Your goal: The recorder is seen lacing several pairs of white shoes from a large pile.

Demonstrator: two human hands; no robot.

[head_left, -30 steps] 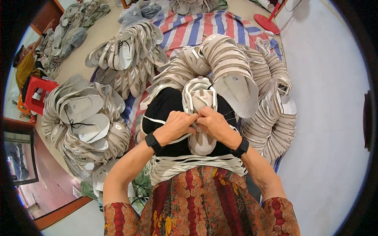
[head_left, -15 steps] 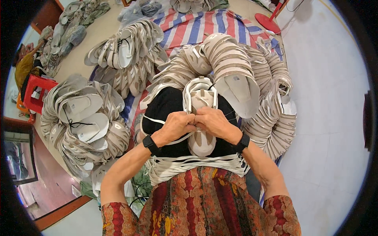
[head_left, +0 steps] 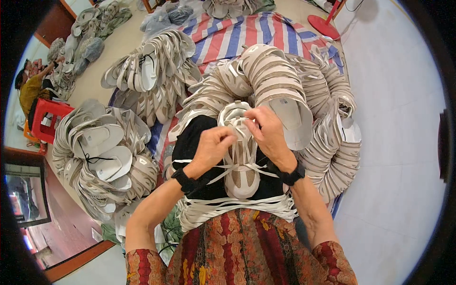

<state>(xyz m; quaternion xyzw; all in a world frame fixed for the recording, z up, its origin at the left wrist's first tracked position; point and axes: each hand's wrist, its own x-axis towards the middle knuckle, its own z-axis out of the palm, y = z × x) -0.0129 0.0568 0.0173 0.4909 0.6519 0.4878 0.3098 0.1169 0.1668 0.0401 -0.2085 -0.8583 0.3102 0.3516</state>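
A beige and white sneaker upper (head_left: 241,183) lies on a black cloth (head_left: 190,137) over my lap, toe toward me. A white shoelace (head_left: 237,167) crosses its lower lacing area, with strands running out to both sides. My left hand (head_left: 213,146) is closed in a pinch at the left edge of the upper; what its fingertips hold, if anything, does not show. Over the right side of the upper, near the collar, my right hand (head_left: 270,132) has its thumb and fingers bent together; its grip is too unclear to name. A bundle of white laces (head_left: 237,202) lies across my waist.
Stacked shoe uppers curve around the far side and right (head_left: 278,71). Further piles stand at the left (head_left: 99,152) and far left (head_left: 152,66). A striped sheet (head_left: 237,35) lies beneath. A red stool (head_left: 50,121) and a red stand base (head_left: 324,27) are beyond; another person sits far left.
My hands have come apart from their meeting point over the shoe's middle. The right hand has moved up toward the collar, the left slightly up and left. The crossed lace is now uncovered.
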